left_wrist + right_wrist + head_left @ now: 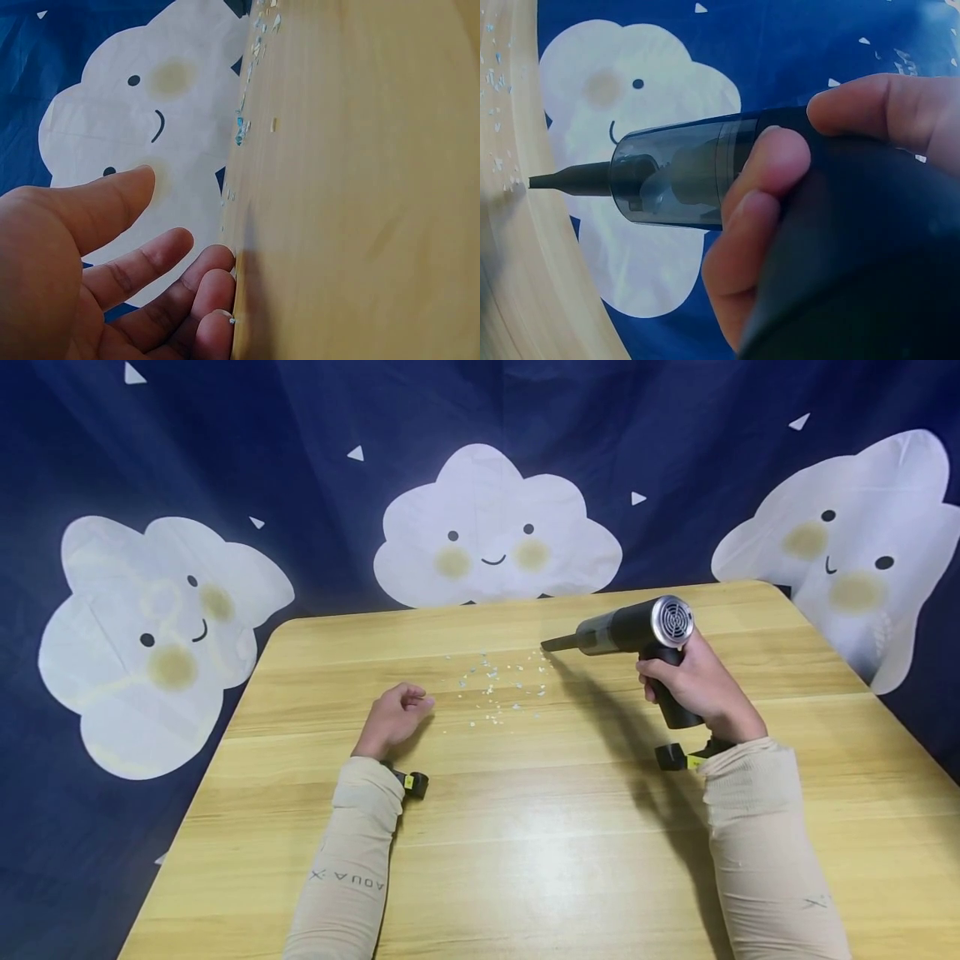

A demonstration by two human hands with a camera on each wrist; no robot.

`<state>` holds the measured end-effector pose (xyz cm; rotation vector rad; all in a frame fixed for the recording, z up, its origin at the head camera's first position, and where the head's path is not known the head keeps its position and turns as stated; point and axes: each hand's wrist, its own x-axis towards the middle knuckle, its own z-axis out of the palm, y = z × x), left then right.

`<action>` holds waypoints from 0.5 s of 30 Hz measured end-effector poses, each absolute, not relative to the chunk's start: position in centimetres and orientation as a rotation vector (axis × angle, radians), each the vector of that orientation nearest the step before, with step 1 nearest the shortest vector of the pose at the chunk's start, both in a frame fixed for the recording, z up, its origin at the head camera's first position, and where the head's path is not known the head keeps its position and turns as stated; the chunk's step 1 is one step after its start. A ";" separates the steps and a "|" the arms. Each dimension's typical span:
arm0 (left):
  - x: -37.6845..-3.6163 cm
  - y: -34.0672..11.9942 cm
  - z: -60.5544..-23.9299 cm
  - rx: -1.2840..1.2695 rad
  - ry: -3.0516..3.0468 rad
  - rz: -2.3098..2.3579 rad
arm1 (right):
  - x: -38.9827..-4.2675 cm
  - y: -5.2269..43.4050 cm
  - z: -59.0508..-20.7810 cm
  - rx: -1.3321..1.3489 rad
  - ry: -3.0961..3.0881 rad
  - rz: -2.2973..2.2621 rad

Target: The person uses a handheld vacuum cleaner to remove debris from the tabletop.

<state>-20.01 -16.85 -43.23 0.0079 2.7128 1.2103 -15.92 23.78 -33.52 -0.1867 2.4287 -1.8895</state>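
Observation:
In the head view my right hand (pixel 701 685) grips the handle of a black handheld vacuum cleaner (pixel 626 627). Its flat, narrow nozzle points left, its tip just by the right edge of a scatter of small white and blue paper bits (pixel 491 689). The right wrist view shows the fingers (pixel 739 232) curled round the vacuum's handle, behind its see-through dust cup (pixel 675 176). Left of the bits, my left hand (pixel 393 714) rests on the table with fingers loosely bent, holding nothing. In the left wrist view, a bit lies against one fingertip.
The wooden table (pixel 525 843) has rounded far corners. Behind it hangs a dark blue curtain (pixel 315 410) printed with white smiling clouds. A small black wrist camera (pixel 416 785) sits under the left wrist, another (pixel 671 757) under the right.

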 end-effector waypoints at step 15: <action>-20.0 -16.8 -43.2 -0.009 2.697 1.246 | -15.9 23.8 -33.6 -0.178 2.412 -1.894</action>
